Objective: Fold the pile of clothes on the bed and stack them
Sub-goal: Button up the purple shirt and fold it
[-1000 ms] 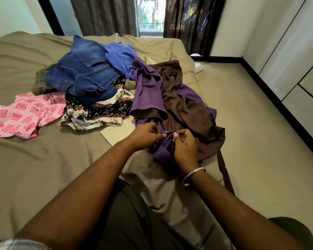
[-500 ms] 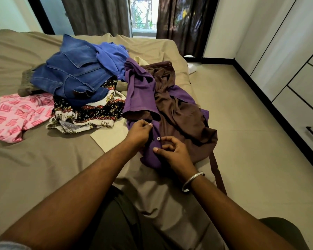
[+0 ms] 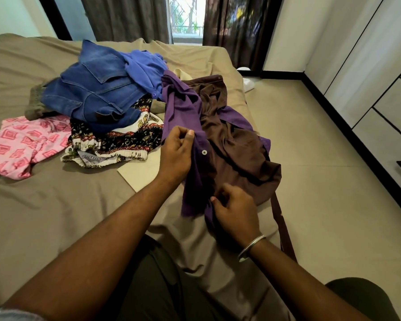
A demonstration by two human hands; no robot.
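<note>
Left hand (image 3: 176, 150) pinching the buttoned front edge of the purple shirt (image 3: 183, 107) just above a white button (image 3: 204, 152), lifting that strip so it hangs straight. Right hand (image 3: 235, 210) lower down, fingers curled round the same edge near the hem, seemingly pulling it taut to line the front up, or to do up a button, before folding. Shirt tangled with a brown garment (image 3: 236, 154) lying over and beside it at the bed's right edge, a brown strap trailing off toward the floor; likely needing separation first. Further left, on the bed (image 3: 56, 216): the rest of the pile, unfolded, with a denim piece (image 3: 95, 91) and a blue shirt (image 3: 144, 66) on top, a dark patterned cloth (image 3: 116, 142) underneath, a pink printed garment (image 3: 21, 144) apart at the left. No folded stack visible yet, so task judged barely begun. Silver bangle (image 3: 251, 247) on the right wrist.
</note>
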